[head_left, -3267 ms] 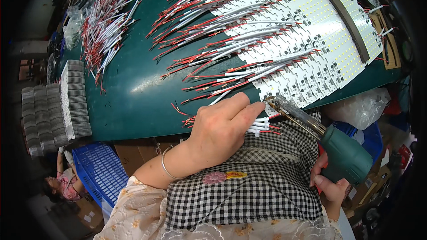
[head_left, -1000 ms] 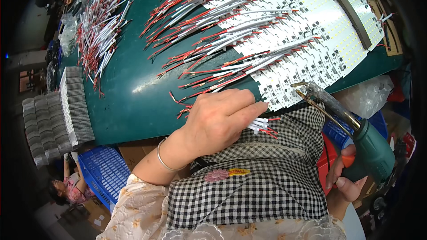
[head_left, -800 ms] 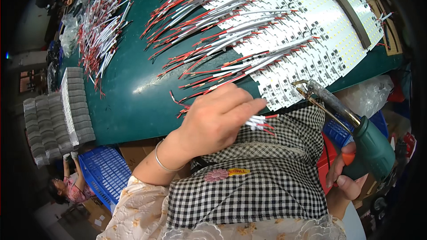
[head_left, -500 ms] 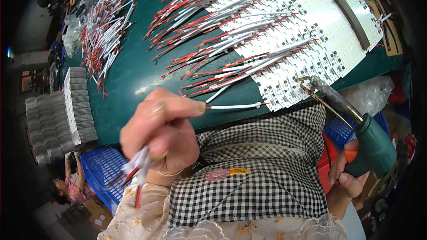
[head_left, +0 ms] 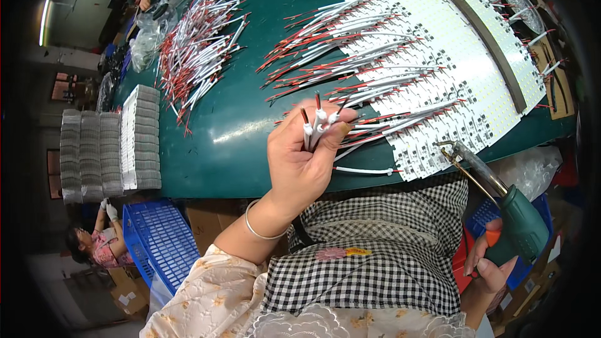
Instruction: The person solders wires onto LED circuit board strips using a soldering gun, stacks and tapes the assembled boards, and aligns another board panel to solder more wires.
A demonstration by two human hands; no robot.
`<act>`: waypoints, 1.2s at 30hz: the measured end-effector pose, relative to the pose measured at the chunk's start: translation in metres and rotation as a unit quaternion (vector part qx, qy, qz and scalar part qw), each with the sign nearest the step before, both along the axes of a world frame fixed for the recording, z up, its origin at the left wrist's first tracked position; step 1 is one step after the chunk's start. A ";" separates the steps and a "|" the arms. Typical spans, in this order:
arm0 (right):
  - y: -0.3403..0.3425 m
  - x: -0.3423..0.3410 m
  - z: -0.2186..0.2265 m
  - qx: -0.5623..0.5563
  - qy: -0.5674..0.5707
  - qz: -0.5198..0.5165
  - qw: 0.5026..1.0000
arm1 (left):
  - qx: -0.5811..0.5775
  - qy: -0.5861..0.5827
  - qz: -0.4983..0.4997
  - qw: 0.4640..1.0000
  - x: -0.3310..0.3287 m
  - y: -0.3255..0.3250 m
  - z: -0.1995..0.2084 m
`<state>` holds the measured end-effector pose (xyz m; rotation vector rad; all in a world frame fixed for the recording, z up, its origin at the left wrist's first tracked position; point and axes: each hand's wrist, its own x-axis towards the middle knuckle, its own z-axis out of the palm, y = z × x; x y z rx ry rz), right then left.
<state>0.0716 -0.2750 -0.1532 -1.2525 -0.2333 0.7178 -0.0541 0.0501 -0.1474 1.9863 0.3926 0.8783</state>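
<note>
Standing in close columns at nine o'clock, ribbed grey stacks [head_left: 109, 144] of thin plates flank the glossy green counter [head_left: 219, 156]. Blue plastic lattice forms a basket [head_left: 159, 241] at eight o'clock. Toward eleven o'clock spreads a tangled pile [head_left: 200, 50] of wires, slim white sleeves with red strands at the ends. One loose wire [head_left: 366, 170] lies nearly straight on the counter, off centre toward four o'clock. At five o'clock, the cloth apron [head_left: 363, 269] shows small black-and-white checks. At one o'clock, slanting rows of wires [head_left: 375, 53] reach onto thin white circuit boards [head_left: 451, 44], which overlap toward two o'clock, dotted with tiny yellowish and dark parts; a narrow dark bar [head_left: 485, 47] lies across them. A soldering iron [head_left: 524, 222] at four o'clock joins a smooth green handle to a scuffed metal barrel.

Near centre, the left hand [head_left: 294, 163] is curled, thumb and fingers pinching a small bundle [head_left: 319, 119] of white-sleeved wires, ends toward twelve o'clock. At four o'clock, the right hand [head_left: 491, 273] grips the iron's handle beside its orange trigger [head_left: 493, 236].

Fingers hide the bundle's lower part, leaving its count unclear. Whether the iron's tip touches the boards cannot be told. The top edge crops the boards; the right forearm leaves at the lower edge.
</note>
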 end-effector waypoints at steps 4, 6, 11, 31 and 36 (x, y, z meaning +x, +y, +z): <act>0.000 -0.003 -0.002 0.010 -0.017 -0.022 1.000 | 0.043 -0.015 -0.045 0.998 -0.001 -0.001 0.007; -0.002 -0.001 0.000 0.010 -0.024 -0.034 0.999 | 0.073 -0.009 -0.061 0.995 0.003 -0.004 0.016; -0.013 0.002 -0.001 0.035 0.010 0.044 0.998 | 0.229 0.068 -0.132 0.962 0.010 -0.020 0.004; 0.007 -0.009 0.017 -0.059 0.041 0.018 0.997 | 0.233 0.116 -0.123 0.958 0.020 -0.038 -0.021; 0.012 -0.011 0.018 -0.060 0.046 0.006 0.997 | 0.217 0.110 -0.122 0.962 0.020 -0.039 -0.024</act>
